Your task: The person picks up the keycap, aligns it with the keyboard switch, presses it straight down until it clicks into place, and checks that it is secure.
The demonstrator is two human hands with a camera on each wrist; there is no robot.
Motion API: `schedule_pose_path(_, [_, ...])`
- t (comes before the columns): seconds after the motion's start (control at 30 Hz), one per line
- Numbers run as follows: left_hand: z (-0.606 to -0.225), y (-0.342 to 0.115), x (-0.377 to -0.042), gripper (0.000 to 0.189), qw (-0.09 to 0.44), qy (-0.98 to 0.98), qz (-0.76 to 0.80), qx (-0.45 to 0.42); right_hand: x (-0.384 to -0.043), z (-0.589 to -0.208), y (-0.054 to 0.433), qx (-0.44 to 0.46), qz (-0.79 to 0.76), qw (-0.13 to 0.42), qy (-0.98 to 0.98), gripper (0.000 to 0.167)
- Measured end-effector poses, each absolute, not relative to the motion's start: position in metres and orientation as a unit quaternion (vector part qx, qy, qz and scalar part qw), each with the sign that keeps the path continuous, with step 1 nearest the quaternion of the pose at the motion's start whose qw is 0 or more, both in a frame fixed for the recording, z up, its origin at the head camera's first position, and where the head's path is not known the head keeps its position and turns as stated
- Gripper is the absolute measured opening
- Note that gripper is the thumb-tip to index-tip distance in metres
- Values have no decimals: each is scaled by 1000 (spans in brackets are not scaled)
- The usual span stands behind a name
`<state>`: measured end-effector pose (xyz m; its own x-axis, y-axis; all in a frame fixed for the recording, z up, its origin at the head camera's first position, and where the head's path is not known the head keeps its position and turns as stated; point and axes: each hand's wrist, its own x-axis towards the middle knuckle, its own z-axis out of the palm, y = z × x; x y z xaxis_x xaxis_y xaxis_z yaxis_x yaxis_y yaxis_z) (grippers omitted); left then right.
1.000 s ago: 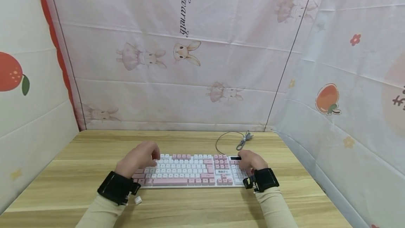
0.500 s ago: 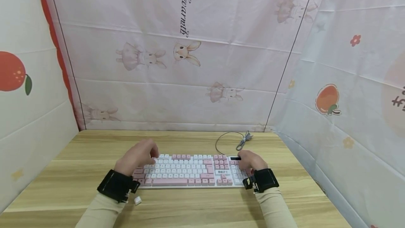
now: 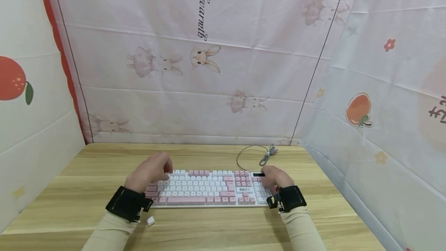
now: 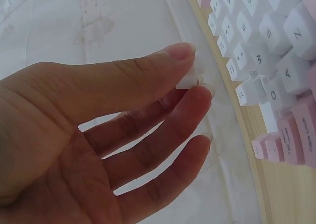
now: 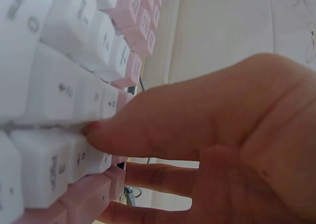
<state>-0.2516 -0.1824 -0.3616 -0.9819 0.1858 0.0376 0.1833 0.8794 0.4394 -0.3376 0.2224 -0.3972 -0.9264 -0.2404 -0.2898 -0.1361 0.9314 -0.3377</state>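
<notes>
A pink and white keyboard (image 3: pixel 195 189) lies flat on the wooden table. Over its far left corner, my left hand (image 3: pixel 151 173) pinches a small white keycap (image 4: pixel 187 79) between thumb and index finger, which partly hide it. The other fingers of that hand are bent loosely. A gap (image 4: pixel 268 116) among the keys shows the white base near the Tab key. My right hand (image 3: pixel 277 176) holds the right end of the keyboard, its thumb on the number pad (image 5: pixel 74 100) and its fingers past the edge.
A loose white keycap (image 3: pixel 150 221) lies on the table (image 3: pixel 209 229) in front of the keyboard, by my left wrist. Behind the keyboard, a grey cable (image 3: pixel 266 157) is bundled. Printed cloth walls (image 3: pixel 216 123) stand around the back and sides.
My left hand has shifted slightly back and to the left, away from the keys. My right hand stays on the keyboard, which has not moved noticeably.
</notes>
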Motion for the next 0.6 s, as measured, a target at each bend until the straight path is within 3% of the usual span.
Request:
schedule_pose_path(0.27, [-364,-185,-256,17,6,972,215,92,-337,-398,223,-100,-162,166,968,15])
schedule_pose_path(0.6, [-364,-186,-258,18,13,974,211,80,-336,-397,223,-104,-165,164,967,23])
